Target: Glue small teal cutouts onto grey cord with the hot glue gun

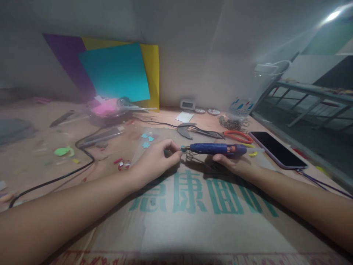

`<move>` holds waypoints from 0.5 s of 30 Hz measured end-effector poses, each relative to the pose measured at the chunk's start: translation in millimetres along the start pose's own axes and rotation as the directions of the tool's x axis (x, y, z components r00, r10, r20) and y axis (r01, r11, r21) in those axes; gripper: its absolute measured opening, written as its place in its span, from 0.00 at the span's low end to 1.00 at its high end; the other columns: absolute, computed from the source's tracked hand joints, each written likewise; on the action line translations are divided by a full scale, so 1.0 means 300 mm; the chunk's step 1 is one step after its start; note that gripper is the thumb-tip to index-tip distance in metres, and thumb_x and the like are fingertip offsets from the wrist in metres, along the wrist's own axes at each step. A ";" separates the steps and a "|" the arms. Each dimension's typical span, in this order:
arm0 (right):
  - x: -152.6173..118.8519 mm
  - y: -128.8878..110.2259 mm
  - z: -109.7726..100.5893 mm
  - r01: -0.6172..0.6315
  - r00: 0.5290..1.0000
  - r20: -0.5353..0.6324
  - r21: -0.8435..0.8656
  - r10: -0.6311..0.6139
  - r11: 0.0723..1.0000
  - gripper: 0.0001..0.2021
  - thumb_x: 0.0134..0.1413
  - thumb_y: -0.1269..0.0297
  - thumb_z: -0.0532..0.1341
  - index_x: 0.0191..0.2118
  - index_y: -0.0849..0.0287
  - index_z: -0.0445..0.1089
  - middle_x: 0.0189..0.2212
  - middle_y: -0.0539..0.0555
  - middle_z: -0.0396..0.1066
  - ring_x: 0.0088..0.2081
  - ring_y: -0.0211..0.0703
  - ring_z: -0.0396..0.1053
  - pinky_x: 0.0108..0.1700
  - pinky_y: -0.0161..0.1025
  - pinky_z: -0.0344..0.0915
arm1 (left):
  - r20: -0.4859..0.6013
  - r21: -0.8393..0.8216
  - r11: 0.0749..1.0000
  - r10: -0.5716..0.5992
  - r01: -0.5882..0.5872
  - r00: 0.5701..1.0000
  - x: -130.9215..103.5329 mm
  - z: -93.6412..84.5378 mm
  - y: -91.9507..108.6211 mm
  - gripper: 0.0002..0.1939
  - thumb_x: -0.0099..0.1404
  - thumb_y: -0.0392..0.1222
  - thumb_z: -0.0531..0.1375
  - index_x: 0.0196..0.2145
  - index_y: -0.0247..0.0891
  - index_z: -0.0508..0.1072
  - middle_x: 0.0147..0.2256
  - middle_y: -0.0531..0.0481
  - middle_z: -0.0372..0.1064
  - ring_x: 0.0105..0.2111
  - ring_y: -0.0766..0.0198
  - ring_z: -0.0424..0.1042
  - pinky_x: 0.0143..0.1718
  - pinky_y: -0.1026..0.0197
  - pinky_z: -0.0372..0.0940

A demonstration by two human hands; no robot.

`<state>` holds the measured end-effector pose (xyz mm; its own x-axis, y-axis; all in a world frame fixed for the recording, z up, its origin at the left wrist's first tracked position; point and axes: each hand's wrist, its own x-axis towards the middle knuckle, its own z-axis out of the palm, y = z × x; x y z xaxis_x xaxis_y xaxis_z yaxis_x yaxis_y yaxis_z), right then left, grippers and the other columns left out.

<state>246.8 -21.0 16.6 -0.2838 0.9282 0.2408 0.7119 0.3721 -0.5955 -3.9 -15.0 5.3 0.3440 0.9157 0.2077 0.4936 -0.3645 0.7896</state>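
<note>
My right hand (230,162) is wrapped round a blue glue gun (209,148), which lies level with its nozzle pointing left and a pale glue stick out of its rear end. The nozzle touches or nearly touches a small teal piece (183,148) pinched between the thumb and forefinger of my left hand (164,158). Some thin wire-like loops show just under the nozzle; what they belong to is unclear. Small light-blue cut-out shapes (146,145), hearts and a flower, lie on the cardboard (176,228) beyond my left wrist.
Behind my hands lie red-handled pliers (237,136), a grey crescent shape (184,130), a white paper (184,117) and a small clock (188,104). A phone (277,150) is at right, a clear cup (241,106) behind. A black cable (82,163) crosses the left; coloured sheets (118,73) lean on the wall.
</note>
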 end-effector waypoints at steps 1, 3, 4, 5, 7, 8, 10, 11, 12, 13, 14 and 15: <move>0.000 0.002 -0.001 0.011 1.000 0.007 0.018 -0.011 1.000 0.15 0.47 0.45 0.60 0.27 0.52 0.67 0.24 0.50 0.72 0.29 0.47 0.71 0.32 0.41 0.68 | -0.001 -0.007 1.000 -0.002 0.002 1.000 0.001 0.000 -0.001 0.09 0.61 0.46 0.56 0.29 0.40 0.69 0.27 0.55 0.72 0.27 0.64 0.69 0.29 0.64 0.61; 0.000 0.009 -0.001 0.031 0.999 0.016 0.066 -0.032 0.997 0.16 0.47 0.45 0.60 0.28 0.53 0.67 0.23 0.50 0.71 0.28 0.46 0.70 0.31 0.40 0.68 | 0.004 -0.017 1.000 -0.009 0.009 1.000 0.003 0.001 -0.004 0.09 0.61 0.47 0.56 0.30 0.40 0.69 0.27 0.55 0.71 0.27 0.64 0.69 0.29 0.64 0.61; -0.001 0.012 -0.001 0.039 0.999 0.008 0.090 -0.040 0.995 0.16 0.47 0.45 0.60 0.29 0.53 0.67 0.24 0.51 0.71 0.28 0.46 0.70 0.31 0.41 0.68 | 0.008 -0.020 1.000 -0.015 0.015 1.000 0.004 0.001 -0.004 0.09 0.61 0.47 0.56 0.30 0.39 0.69 0.27 0.55 0.71 0.27 0.64 0.69 0.29 0.64 0.61; -0.003 0.015 -0.001 0.046 0.999 -0.004 0.110 -0.046 0.993 0.16 0.47 0.44 0.60 0.29 0.53 0.68 0.24 0.51 0.71 0.28 0.46 0.71 0.32 0.41 0.68 | 0.013 -0.021 1.000 -0.020 0.020 1.000 0.006 0.001 -0.004 0.09 0.61 0.47 0.55 0.30 0.39 0.68 0.27 0.55 0.71 0.27 0.64 0.69 0.29 0.64 0.61; -0.006 0.016 -0.003 0.069 0.997 -0.029 0.154 -0.065 0.986 0.18 0.49 0.43 0.59 0.29 0.54 0.69 0.26 0.52 0.72 0.30 0.47 0.72 0.34 0.42 0.69 | 0.014 -0.021 0.999 -0.025 0.026 1.000 0.009 0.000 -0.002 0.09 0.61 0.46 0.55 0.30 0.39 0.68 0.27 0.54 0.71 0.27 0.63 0.70 0.29 0.64 0.62; -0.007 0.015 -0.006 0.082 0.996 -0.032 0.175 -0.078 0.981 0.19 0.50 0.42 0.57 0.29 0.54 0.70 0.27 0.52 0.73 0.31 0.47 0.72 0.36 0.42 0.69 | 0.008 -0.019 0.999 -0.026 0.026 1.000 0.011 -0.001 0.000 0.09 0.61 0.46 0.55 0.29 0.38 0.68 0.27 0.53 0.72 0.28 0.63 0.70 0.29 0.64 0.62; -0.004 0.008 -0.015 0.089 0.996 -0.041 0.211 -0.082 0.973 0.23 0.53 0.40 0.54 0.28 0.55 0.72 0.28 0.53 0.74 0.33 0.46 0.72 0.37 0.41 0.68 | -0.006 -0.021 1.000 -0.019 0.019 1.000 0.014 -0.003 0.004 0.09 0.61 0.46 0.56 0.28 0.38 0.69 0.27 0.52 0.72 0.29 0.63 0.71 0.29 0.64 0.63; 0.000 0.006 -0.022 0.076 0.996 -0.054 0.230 -0.066 0.970 0.25 0.55 0.39 0.52 0.29 0.56 0.73 0.29 0.54 0.74 0.33 0.46 0.72 0.37 0.40 0.68 | -0.011 -0.027 0.999 -0.018 0.017 1.000 0.014 -0.004 0.006 0.09 0.61 0.46 0.56 0.28 0.38 0.69 0.27 0.52 0.72 0.29 0.63 0.71 0.29 0.64 0.63; 0.008 0.004 -0.030 0.054 0.996 -0.085 0.252 -0.034 0.966 0.27 0.55 0.38 0.49 0.30 0.57 0.74 0.30 0.55 0.74 0.33 0.46 0.72 0.35 0.40 0.67 | -0.012 -0.036 0.999 -0.020 0.019 1.000 0.015 -0.004 0.007 0.09 0.60 0.45 0.56 0.28 0.38 0.69 0.27 0.52 0.72 0.28 0.63 0.71 0.29 0.64 0.63; 0.018 0.004 -0.039 0.027 0.992 -0.122 0.282 0.008 0.959 0.29 0.55 0.37 0.48 0.31 0.57 0.74 0.30 0.56 0.75 0.33 0.46 0.71 0.34 0.39 0.67 | -0.012 -0.049 0.999 -0.025 0.025 1.000 0.014 -0.004 0.008 0.09 0.60 0.45 0.56 0.28 0.38 0.69 0.27 0.52 0.72 0.27 0.64 0.71 0.28 0.64 0.64; 0.030 0.005 -0.049 0.005 0.986 -0.161 0.319 0.049 0.948 0.30 0.55 0.37 0.48 0.32 0.58 0.74 0.31 0.57 0.75 0.33 0.46 0.71 0.32 0.39 0.66 | -0.007 -0.063 0.997 -0.033 0.032 0.999 0.014 -0.004 0.009 0.09 0.60 0.45 0.56 0.28 0.37 0.69 0.27 0.52 0.72 0.27 0.64 0.71 0.27 0.64 0.64; 0.044 0.008 -0.061 -0.010 0.977 -0.194 0.356 0.084 0.935 0.29 0.55 0.37 0.49 0.34 0.58 0.74 0.32 0.58 0.75 0.34 0.46 0.71 0.32 0.39 0.66 | -0.002 -0.078 0.996 -0.040 0.039 0.999 0.013 -0.003 0.009 0.08 0.61 0.45 0.56 0.29 0.37 0.69 0.27 0.51 0.72 0.26 0.64 0.71 0.27 0.64 0.64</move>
<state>256.3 -7.8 32.3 -0.0931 0.9380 0.3338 0.4397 0.3395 -0.8315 -1.8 -12.2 8.8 0.3223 0.9298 0.1776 0.4427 -0.3139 0.8399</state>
